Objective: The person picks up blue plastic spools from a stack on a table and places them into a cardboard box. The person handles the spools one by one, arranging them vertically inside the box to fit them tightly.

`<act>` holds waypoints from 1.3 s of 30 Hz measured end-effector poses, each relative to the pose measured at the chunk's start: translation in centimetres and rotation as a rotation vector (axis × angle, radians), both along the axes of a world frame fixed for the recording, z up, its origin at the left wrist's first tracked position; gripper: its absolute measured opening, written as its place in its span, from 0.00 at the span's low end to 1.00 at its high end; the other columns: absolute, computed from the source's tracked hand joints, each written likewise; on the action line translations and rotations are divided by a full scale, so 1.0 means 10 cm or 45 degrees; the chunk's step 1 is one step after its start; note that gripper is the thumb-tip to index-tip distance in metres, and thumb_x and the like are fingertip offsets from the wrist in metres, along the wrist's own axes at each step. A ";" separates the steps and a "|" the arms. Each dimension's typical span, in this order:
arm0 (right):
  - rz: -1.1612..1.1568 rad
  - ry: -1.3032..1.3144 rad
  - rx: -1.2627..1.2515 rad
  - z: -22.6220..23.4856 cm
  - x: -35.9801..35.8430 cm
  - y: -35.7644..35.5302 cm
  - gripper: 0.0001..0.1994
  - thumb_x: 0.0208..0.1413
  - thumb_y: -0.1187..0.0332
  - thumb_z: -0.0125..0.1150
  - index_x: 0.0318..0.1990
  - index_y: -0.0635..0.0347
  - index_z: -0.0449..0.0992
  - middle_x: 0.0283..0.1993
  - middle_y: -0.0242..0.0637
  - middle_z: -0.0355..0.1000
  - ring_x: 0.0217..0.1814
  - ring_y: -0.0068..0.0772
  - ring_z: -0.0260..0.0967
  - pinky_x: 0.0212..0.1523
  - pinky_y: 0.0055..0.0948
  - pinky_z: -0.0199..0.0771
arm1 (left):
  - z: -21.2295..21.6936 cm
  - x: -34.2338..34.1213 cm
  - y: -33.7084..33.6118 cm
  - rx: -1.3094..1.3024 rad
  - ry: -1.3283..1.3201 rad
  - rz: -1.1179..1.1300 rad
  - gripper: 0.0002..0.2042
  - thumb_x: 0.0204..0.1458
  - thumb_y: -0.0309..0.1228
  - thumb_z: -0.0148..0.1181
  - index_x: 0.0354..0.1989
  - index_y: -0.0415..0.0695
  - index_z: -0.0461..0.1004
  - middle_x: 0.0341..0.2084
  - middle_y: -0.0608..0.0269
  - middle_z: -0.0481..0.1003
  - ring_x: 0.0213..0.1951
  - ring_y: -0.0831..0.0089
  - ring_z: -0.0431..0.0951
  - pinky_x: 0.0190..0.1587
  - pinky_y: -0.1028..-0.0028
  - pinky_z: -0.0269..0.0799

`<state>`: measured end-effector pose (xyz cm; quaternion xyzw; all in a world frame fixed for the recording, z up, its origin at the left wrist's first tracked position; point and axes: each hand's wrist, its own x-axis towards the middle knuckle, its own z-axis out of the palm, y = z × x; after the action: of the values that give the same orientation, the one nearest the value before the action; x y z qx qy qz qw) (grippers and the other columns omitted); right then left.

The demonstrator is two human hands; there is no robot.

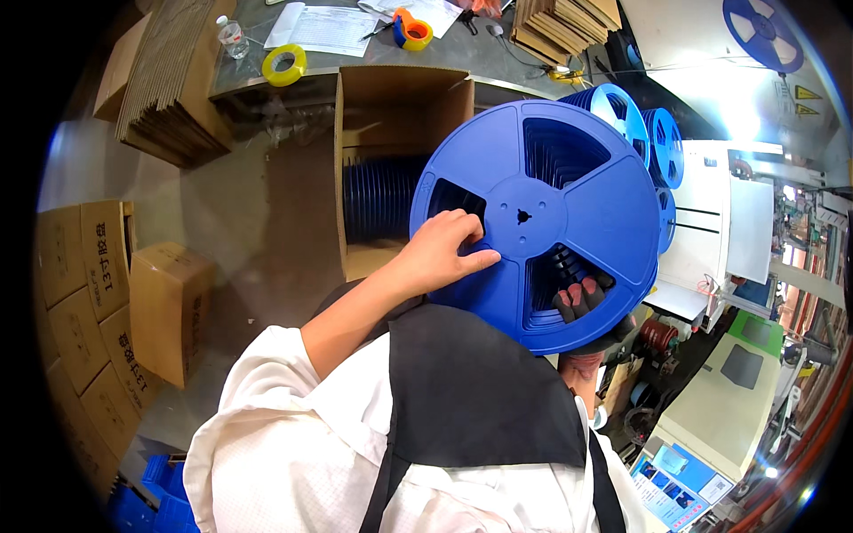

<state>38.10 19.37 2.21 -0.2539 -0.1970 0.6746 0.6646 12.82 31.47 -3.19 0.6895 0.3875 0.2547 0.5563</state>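
Note:
A stack of large blue plastic reels (613, 204) is held in front of my chest, its round face with spoke openings turned up toward me. My bare left hand (446, 249) hooks its fingers into the left opening, while the thumb lies on the face near the hub. From below, my right hand (582, 300), in a dark glove with reddish fingertips, reaches through the lower opening and grips the stack by its edge. Just beyond stands an open cardboard box (404, 96) with a row of dark blue reels (382, 200) inside, partly hidden by the held stack.
More blue reels (622, 115) stand in stacks at the right. The grey bench (346, 67) bears paper sheets (324, 31), yellow tape (284, 65), a bottle (233, 40) and flattened cardboard (564, 31). Closed cartons (169, 302) fill the left; a green-and-cream machine (724, 382) stands right.

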 end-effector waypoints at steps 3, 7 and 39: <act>-0.044 0.009 -0.045 -0.02 0.01 0.00 0.36 0.44 0.40 0.58 0.55 0.55 0.64 0.45 0.40 0.62 0.43 0.41 0.58 0.47 0.40 0.54 | 0.03 0.06 -0.03 -0.181 -0.044 0.018 0.17 0.48 0.40 0.65 0.29 0.40 0.67 0.29 0.60 0.67 0.34 0.69 0.67 0.39 0.70 0.65; 0.030 -0.023 0.002 0.02 -0.02 0.03 0.34 0.44 0.42 0.59 0.54 0.52 0.62 0.45 0.37 0.62 0.42 0.38 0.59 0.48 0.38 0.54 | -0.12 0.12 -0.07 -0.604 -0.298 0.114 0.11 0.52 0.35 0.62 0.27 0.42 0.69 0.24 0.71 0.66 0.30 0.82 0.64 0.35 0.80 0.61; 0.024 -0.029 -0.139 0.04 0.00 0.16 0.38 0.45 0.41 0.60 0.58 0.61 0.62 0.49 0.40 0.65 0.49 0.42 0.62 0.59 0.46 0.57 | -0.01 0.30 -0.07 -0.438 -0.235 0.417 0.27 0.53 0.33 0.59 0.59 0.39 0.57 0.37 0.58 0.70 0.38 0.71 0.71 0.45 0.72 0.68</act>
<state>38.09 21.02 2.59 -0.2957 -0.1698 0.6876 0.6410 15.79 30.79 -3.33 0.4866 0.4792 0.3336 0.6499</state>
